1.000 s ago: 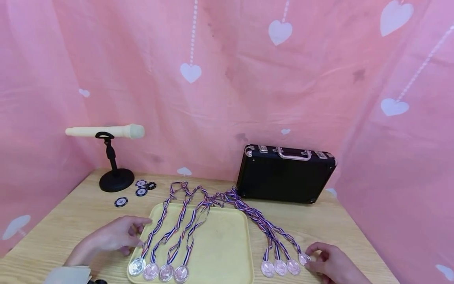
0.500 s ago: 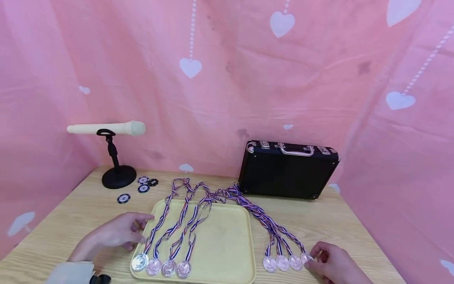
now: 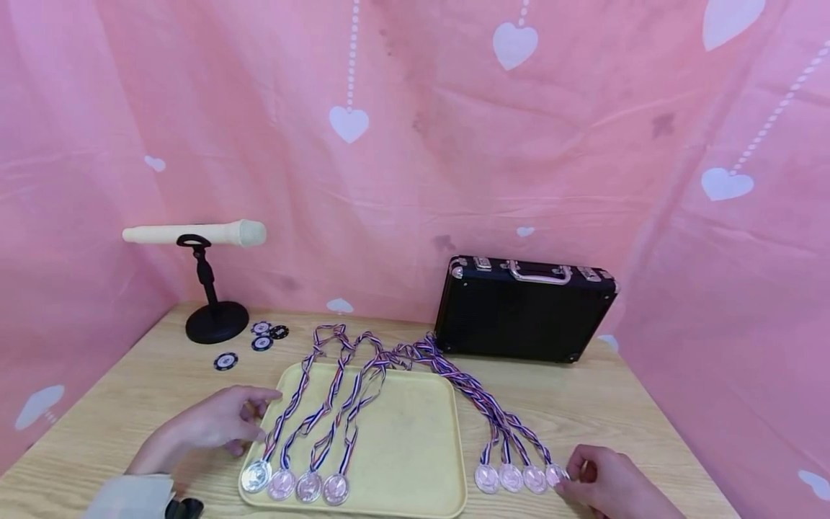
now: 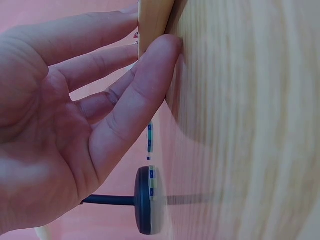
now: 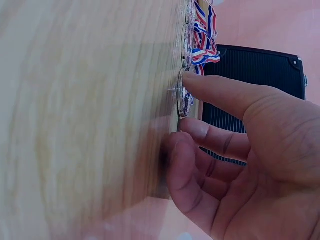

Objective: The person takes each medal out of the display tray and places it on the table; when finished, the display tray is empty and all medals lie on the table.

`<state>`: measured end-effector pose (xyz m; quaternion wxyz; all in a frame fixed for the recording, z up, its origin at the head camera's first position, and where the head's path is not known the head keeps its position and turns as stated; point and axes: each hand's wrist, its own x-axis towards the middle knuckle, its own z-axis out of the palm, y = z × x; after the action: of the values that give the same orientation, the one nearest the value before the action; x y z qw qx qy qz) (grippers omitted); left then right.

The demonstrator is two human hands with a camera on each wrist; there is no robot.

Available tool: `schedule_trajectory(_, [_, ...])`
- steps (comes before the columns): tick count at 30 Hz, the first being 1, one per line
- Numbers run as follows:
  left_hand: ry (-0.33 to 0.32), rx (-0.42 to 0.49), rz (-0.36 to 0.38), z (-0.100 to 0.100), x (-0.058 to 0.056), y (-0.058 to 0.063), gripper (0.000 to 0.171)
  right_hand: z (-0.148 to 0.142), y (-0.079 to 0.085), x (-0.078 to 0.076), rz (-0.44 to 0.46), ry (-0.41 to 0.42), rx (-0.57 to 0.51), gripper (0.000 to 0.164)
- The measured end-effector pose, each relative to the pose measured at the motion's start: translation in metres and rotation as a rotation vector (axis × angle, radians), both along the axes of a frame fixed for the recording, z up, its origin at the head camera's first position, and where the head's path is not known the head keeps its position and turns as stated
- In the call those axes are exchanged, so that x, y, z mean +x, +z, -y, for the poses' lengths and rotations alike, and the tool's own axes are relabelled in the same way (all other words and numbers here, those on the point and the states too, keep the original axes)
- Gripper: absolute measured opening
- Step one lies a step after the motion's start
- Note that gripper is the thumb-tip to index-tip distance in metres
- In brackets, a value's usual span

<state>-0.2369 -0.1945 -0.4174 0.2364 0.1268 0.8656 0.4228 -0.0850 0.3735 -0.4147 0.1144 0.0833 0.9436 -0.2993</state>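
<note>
In the head view, several silver medals [image 3: 256, 476] lie in a row near the front of the yellow tray [image 3: 415, 447], their striped ribbons [image 3: 331, 404] stretching back over its far rim. My left hand [image 3: 223, 419] is at the tray's left edge, fingers loosely extended; in the left wrist view its fingertips [image 4: 131, 20] touch the tray's side. Right of the tray, a second row of medals [image 3: 511, 477] lies on the wood. My right hand [image 3: 599, 477] pinches the row's rightmost medal [image 5: 184, 95] by its edge, between thumb and index finger.
A black case [image 3: 525, 310] stands at the back right behind the ribbons. At the back left is a white microphone [image 3: 194, 234] on a black stand [image 3: 217, 321], with several poker chips [image 3: 262, 343] beside it. Pink curtain [image 3: 415, 180] borders the wooden table [image 3: 583, 404].
The right-hand row of medals has slid very slightly left toward the tray, along with my right fingertips. My left hand stays at the tray. The head view has shifted slightly.
</note>
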Motion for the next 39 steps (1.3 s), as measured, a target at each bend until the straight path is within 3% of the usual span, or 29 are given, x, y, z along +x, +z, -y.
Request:
schedule_trajectory(5, [0.004,-0.007,0.01,0.004,0.001,0.0,0.069,0.006,0.002,-0.005,0.043,-0.053,0.043,0.033])
schedule_trajectory(9, [0.005,0.0,0.001,-0.001,0.0,0.0,0.068,0.014,0.016,-0.005,0.004,-0.074,0.114,0.03])
schedule_trajectory(12, [-0.003,0.016,-0.016,-0.001,0.0,0.001,0.068,0.03,0.03,-0.01,-0.089,-0.027,0.128,0.025])
schedule_trajectory(16, [-0.006,0.021,-0.031,-0.001,0.002,0.002,0.068,0.073,0.044,-0.022,-0.213,0.058,0.046,0.019])
schedule_trajectory(19, [0.0,0.027,-0.032,-0.002,0.003,0.003,0.069,0.112,0.046,-0.035,-0.301,0.15,-0.032,0.019])
schedule_trajectory(22, [0.011,0.031,-0.029,-0.003,0.005,0.004,0.069,0.152,0.042,-0.046,-0.328,0.233,-0.084,0.02])
schedule_trajectory(30, [0.045,0.009,-0.018,-0.007,0.002,0.005,0.067,0.247,0.02,-0.058,-0.167,0.381,-0.1,0.026])
schedule_trajectory(35, [0.012,0.041,-0.031,-0.005,0.001,0.003,0.069,0.279,0.006,-0.062,-0.057,0.344,-0.109,0.034])
schedule_trajectory(39, [0.02,0.043,-0.015,-0.004,0.002,0.001,0.07,0.287,-0.002,-0.065,-0.016,0.326,-0.088,0.033])
